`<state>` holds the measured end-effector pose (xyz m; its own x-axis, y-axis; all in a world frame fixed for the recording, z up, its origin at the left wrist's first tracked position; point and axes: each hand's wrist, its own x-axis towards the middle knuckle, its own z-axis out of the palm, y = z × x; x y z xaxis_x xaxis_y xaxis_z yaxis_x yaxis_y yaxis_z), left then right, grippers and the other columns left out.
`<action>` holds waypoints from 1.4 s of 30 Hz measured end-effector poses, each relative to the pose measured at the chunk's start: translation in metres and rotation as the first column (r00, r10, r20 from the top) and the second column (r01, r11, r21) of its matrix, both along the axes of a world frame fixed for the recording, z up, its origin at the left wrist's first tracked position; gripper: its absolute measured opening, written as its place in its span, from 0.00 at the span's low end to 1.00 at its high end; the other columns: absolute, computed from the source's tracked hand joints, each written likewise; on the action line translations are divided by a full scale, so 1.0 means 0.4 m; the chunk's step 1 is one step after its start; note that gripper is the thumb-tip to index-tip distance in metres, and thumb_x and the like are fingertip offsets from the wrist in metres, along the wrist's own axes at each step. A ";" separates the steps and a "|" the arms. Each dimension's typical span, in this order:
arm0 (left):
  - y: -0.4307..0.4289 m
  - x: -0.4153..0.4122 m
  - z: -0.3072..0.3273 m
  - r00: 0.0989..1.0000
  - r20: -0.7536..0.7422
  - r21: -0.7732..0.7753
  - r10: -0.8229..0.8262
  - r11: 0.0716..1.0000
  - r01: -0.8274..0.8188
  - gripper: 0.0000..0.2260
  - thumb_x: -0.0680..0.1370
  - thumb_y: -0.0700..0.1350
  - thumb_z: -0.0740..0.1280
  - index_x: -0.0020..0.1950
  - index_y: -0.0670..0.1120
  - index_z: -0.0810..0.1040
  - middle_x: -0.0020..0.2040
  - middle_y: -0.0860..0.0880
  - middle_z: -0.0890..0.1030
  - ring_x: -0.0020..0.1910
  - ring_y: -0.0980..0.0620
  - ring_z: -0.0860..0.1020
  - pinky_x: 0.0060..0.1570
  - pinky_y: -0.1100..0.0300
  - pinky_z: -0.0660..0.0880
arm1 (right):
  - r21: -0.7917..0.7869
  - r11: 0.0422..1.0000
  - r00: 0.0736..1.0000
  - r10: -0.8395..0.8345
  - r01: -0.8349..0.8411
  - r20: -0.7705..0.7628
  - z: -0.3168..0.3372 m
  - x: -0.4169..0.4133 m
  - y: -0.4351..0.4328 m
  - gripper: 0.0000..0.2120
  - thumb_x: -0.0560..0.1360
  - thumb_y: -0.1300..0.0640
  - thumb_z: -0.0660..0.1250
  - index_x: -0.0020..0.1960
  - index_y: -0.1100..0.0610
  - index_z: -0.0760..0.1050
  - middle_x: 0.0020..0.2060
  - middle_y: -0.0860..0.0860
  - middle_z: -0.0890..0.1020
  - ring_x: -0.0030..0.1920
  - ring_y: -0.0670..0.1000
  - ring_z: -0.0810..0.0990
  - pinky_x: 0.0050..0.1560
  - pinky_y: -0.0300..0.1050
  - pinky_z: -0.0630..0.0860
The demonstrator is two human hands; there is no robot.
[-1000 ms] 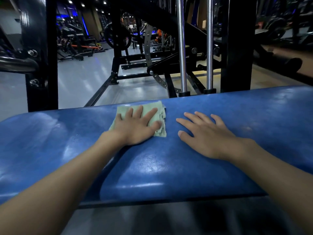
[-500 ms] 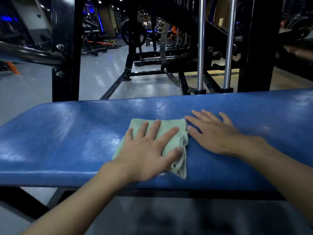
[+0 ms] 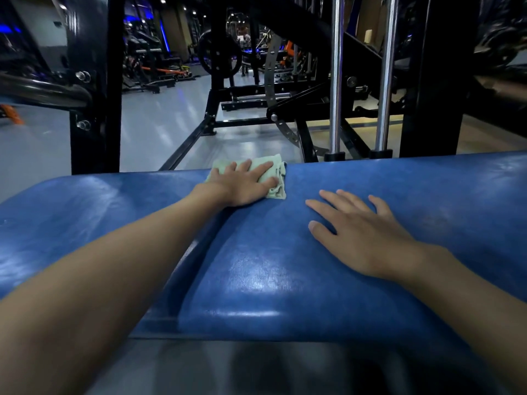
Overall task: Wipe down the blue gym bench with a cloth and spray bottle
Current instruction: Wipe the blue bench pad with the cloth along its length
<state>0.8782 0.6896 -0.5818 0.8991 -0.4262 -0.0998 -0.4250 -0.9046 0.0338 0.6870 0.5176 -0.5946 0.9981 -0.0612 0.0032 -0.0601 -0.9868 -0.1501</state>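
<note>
The blue padded gym bench runs across the whole view in front of me, its vinyl shiny. A pale green cloth lies on the bench's far edge. My left hand presses flat on the cloth with straight fingers. My right hand rests flat on the bare bench to the right of the cloth, fingers spread, holding nothing. No spray bottle is in view.
A black machine frame with a curved bar stands behind the bench at left. Two chrome guide rods and a black post rise behind it at right. Grey floor and more gym machines lie beyond.
My left hand has pushed the cloth from the near middle of the bench out to its far edge. My right hand has stayed flat on the bench.
</note>
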 end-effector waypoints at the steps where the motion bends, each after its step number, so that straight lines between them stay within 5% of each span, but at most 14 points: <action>1: 0.010 -0.023 -0.001 1.000 0.000 0.012 -0.009 1.000 0.009 0.30 0.76 0.73 0.44 0.77 0.69 0.44 0.82 0.51 0.47 0.80 0.43 0.46 0.74 0.36 0.44 | 0.002 1.000 1.000 -0.001 0.001 -0.001 -0.001 0.001 0.000 0.27 0.79 0.36 0.41 0.78 0.37 0.47 0.79 0.40 0.47 0.78 0.44 0.42 0.76 0.60 0.41; 7: 0.114 -0.287 -0.005 0.994 0.026 0.004 -0.108 0.994 0.108 0.28 0.78 0.71 0.43 0.77 0.70 0.42 0.82 0.52 0.45 0.80 0.46 0.44 0.76 0.39 0.42 | 0.018 1.000 0.999 -0.004 0.005 -0.037 0.008 -0.004 0.001 0.27 0.80 0.36 0.41 0.79 0.38 0.46 0.79 0.40 0.46 0.79 0.44 0.42 0.76 0.59 0.39; 13: 0.227 -0.515 -0.018 0.984 0.099 0.021 -0.151 0.988 0.150 0.32 0.68 0.74 0.32 0.73 0.73 0.33 0.82 0.54 0.41 0.80 0.48 0.40 0.77 0.43 0.43 | -0.017 1.000 0.999 -0.001 0.001 -0.051 0.033 -0.005 0.010 0.27 0.81 0.37 0.43 0.79 0.41 0.51 0.80 0.43 0.49 0.79 0.46 0.43 0.75 0.62 0.37; 20: 0.192 -0.394 -0.015 0.992 0.062 -0.015 -0.109 0.994 0.110 0.33 0.68 0.75 0.35 0.73 0.75 0.38 0.82 0.54 0.45 0.80 0.48 0.45 0.76 0.40 0.45 | 0.022 0.999 0.997 0.032 -0.031 -0.070 0.014 0.012 0.042 0.28 0.80 0.35 0.40 0.79 0.38 0.46 0.79 0.41 0.45 0.79 0.45 0.40 0.76 0.61 0.37; 25: 0.128 -0.151 -0.011 0.998 0.022 -0.005 -0.060 0.998 0.060 0.27 0.78 0.71 0.45 0.76 0.72 0.44 0.82 0.53 0.46 0.80 0.46 0.46 0.75 0.38 0.44 | 0.008 1.000 0.999 0.030 -0.030 -0.024 0.005 0.012 0.042 0.27 0.79 0.35 0.41 0.78 0.38 0.48 0.79 0.41 0.45 0.78 0.44 0.40 0.76 0.61 0.39; 31: 0.063 0.053 -0.002 0.999 -0.012 -0.027 0.032 0.999 -0.032 0.30 0.75 0.74 0.45 0.76 0.71 0.46 0.82 0.53 0.50 0.80 0.44 0.49 0.73 0.37 0.45 | 0.011 1.000 1.000 0.030 -0.030 -0.006 0.005 0.015 0.041 0.26 0.79 0.36 0.42 0.77 0.37 0.49 0.79 0.41 0.46 0.78 0.44 0.41 0.76 0.61 0.40; 42: 0.197 -0.257 -0.013 0.996 0.035 0.006 -0.077 0.997 0.077 0.31 0.73 0.74 0.39 0.76 0.71 0.42 0.82 0.53 0.46 0.80 0.47 0.45 0.76 0.40 0.45 | 0.022 1.000 0.999 0.020 -0.019 -0.033 0.004 0.014 0.040 0.29 0.79 0.34 0.41 0.78 0.38 0.47 0.79 0.40 0.46 0.79 0.45 0.41 0.76 0.60 0.38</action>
